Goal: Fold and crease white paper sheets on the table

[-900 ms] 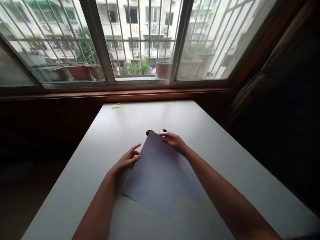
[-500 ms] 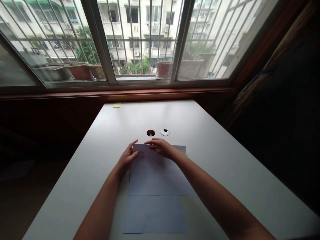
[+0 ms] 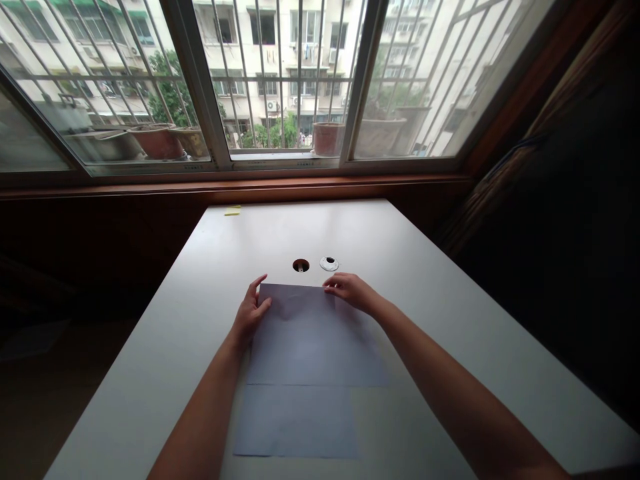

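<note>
A pale sheet of paper [image 3: 310, 347] lies in front of me. A second sheet of paper [image 3: 295, 423] shows below its near edge; how far it runs under the upper one is hidden. At the upper left corner is my left hand [image 3: 251, 312], thumb and forefinger spread apart, the thumb by the paper's left edge and the other fingers partly hidden. My right hand [image 3: 350, 290] pinches the far edge of the upper sheet toward its right side, fingertips pressed together on it.
Both sheets rest on a white table [image 3: 200, 320]. Beyond them are a round hole [image 3: 301, 266] and a white ring-shaped cover [image 3: 329, 265]. A yellow sticker [image 3: 233, 211] marks the far left corner. A barred window [image 3: 285, 80] stands behind, and a dark curtain [image 3: 510, 180] hangs at right.
My right hand has slid right along the far edge and now pinches it. Both sheets have shifted slightly left and away from me, with my left hand moving a little left too.
</note>
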The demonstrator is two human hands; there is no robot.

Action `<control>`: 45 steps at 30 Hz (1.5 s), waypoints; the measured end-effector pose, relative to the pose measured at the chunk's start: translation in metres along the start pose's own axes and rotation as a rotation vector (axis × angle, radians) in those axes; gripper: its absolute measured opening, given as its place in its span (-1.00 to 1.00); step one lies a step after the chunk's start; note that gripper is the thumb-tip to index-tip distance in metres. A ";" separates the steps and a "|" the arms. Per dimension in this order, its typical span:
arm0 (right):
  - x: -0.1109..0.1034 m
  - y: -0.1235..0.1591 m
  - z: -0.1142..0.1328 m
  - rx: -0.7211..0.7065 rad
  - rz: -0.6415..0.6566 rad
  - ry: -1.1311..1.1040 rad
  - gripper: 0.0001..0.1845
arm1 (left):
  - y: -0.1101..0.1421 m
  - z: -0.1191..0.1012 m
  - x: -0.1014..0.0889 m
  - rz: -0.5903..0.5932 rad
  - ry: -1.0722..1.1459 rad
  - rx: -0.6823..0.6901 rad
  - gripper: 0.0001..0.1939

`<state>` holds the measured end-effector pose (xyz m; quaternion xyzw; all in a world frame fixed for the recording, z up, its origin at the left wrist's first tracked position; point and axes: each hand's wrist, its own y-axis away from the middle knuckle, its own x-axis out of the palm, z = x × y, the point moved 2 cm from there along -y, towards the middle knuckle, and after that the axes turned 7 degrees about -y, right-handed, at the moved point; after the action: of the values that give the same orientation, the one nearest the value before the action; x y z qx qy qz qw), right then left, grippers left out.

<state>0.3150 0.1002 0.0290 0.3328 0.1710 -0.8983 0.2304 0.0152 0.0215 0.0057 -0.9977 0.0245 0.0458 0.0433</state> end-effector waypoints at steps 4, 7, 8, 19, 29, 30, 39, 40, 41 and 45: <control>-0.014 0.010 -0.012 0.071 0.018 -0.069 -0.75 | 0.002 -0.001 -0.001 -0.017 -0.029 0.004 -0.29; -0.017 0.012 -0.017 0.125 0.047 -0.118 -0.73 | 0.001 0.002 -0.002 -0.041 -0.070 0.001 -0.37; -0.017 0.012 -0.018 0.134 0.061 -0.130 -0.73 | 0.001 0.004 -0.003 -0.047 -0.077 0.000 -0.39; -0.012 0.008 -0.008 0.161 0.091 -0.217 -0.75 | -0.001 0.009 -0.004 -0.033 -0.056 -0.018 -0.47; -0.002 -0.001 0.000 0.121 0.094 -0.209 -0.76 | -0.001 0.009 -0.003 -0.015 -0.028 -0.039 -0.48; 0.000 -0.002 0.003 0.111 0.098 -0.201 -0.76 | -0.001 0.009 -0.003 -0.011 -0.025 -0.040 -0.48; 0.012 -0.009 0.015 0.035 0.069 -0.160 -0.79 | 0.005 -0.005 0.002 -0.011 0.109 -0.063 -0.23; 0.012 -0.009 0.016 0.032 0.064 -0.159 -0.79 | 0.005 -0.005 0.002 -0.006 0.139 -0.075 -0.20; 0.012 -0.009 0.016 0.030 0.062 -0.158 -0.79 | 0.005 -0.005 0.001 0.002 0.166 -0.087 -0.18; 0.012 -0.008 0.017 0.015 0.060 -0.169 -0.80 | 0.004 -0.002 0.000 0.047 0.208 -0.113 -0.15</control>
<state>0.2937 0.0955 0.0349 0.2626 0.1342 -0.9171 0.2681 0.0147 0.0178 0.0077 -0.9971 0.0497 -0.0558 -0.0167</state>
